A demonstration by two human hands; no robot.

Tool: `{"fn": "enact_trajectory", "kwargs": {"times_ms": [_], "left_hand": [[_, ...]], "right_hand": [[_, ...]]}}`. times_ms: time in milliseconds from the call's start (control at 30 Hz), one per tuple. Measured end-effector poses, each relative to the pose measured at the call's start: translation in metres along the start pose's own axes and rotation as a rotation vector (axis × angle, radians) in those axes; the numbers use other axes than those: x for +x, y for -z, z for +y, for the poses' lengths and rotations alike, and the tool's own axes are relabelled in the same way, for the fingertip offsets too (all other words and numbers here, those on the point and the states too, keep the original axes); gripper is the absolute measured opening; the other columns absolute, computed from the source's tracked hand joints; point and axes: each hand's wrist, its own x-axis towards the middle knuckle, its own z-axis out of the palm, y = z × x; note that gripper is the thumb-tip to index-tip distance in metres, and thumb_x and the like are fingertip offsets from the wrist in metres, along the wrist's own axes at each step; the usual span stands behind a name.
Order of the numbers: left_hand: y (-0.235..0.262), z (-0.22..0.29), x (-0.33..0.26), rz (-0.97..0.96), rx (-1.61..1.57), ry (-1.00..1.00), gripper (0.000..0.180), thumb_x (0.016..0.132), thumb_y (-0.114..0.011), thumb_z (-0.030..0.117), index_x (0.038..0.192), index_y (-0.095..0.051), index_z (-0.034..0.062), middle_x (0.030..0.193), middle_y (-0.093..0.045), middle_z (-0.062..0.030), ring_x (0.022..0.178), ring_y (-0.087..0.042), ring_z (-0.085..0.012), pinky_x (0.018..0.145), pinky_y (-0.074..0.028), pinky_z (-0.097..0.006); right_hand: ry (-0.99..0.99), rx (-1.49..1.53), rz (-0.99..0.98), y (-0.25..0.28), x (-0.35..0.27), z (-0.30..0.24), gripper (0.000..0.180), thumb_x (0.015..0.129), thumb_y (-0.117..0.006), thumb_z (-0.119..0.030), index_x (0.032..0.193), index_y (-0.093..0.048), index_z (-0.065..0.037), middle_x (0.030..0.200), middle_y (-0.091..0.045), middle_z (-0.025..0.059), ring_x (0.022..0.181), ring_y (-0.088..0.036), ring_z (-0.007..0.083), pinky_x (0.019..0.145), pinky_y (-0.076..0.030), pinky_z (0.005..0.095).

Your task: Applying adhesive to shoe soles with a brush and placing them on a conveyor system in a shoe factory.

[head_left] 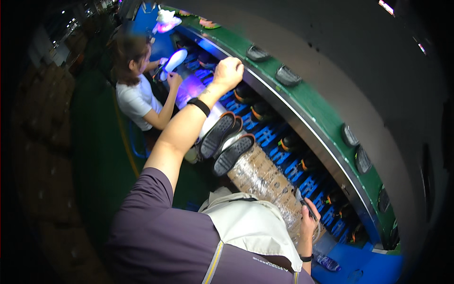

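Brush (pixel 302 202) pinched in right hand (pixel 308 222) over wrapped cardboard bench (pixel 265 177); light, stiff, grip mid-handle. Left hand (pixel 228 72) fisted by conveyor rail (pixel 283 102), contents can't tell. Soles (pixel 222 142) w/ rubbery flex lie between.

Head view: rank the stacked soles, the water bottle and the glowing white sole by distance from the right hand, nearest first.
From the right hand, which holds a pen:
1. Water bottle, just below it by the blue floor.
2. Stacked soles, up-left at the wrapped box's far end.
3. Glowing white sole, far up-left, held by the co-worker.
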Motion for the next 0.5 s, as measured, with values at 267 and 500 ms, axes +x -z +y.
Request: {"fn": "enact_trajectory", "kwargs": {"times_ms": [267, 500], "left_hand": [[-0.035, -0.177, 0.152, -0.13, 0.528, 0.001, 0.06, 0.091, -0.071, 0.03, 0.14, -0.06, -0.0035, 0.124, -0.069, -0.0329, 0.121, -0.067, -0.0457, 0.105, -0.054, -0.05], [-0.026, -0.31, 0.197, -0.467, 0.756, 0.446, 0.063, 0.09, -0.073, 0.029, 0.141, -0.057, -0.0056, 0.124, -0.069, -0.0337, 0.121, -0.067, -0.0459, 0.105, -0.053, -0.049]], "right_hand": [[-0.085, 0.003, 0.269, -0.027, 0.022, -0.002, 0.033, 0.098, -0.07, -0.017, 0.125, -0.075, 0.0, 0.085, -0.069, 0.0024, 0.078, -0.06, 0.0102, 0.074, -0.048, 0.0257], [-0.109, -0.108, 0.428, -0.048, 0.022, 0.015, 0.033, 0.098, -0.07, -0.018, 0.126, -0.074, 0.0, 0.086, -0.07, 0.0035, 0.078, -0.061, 0.0107, 0.075, -0.05, 0.027]]}}
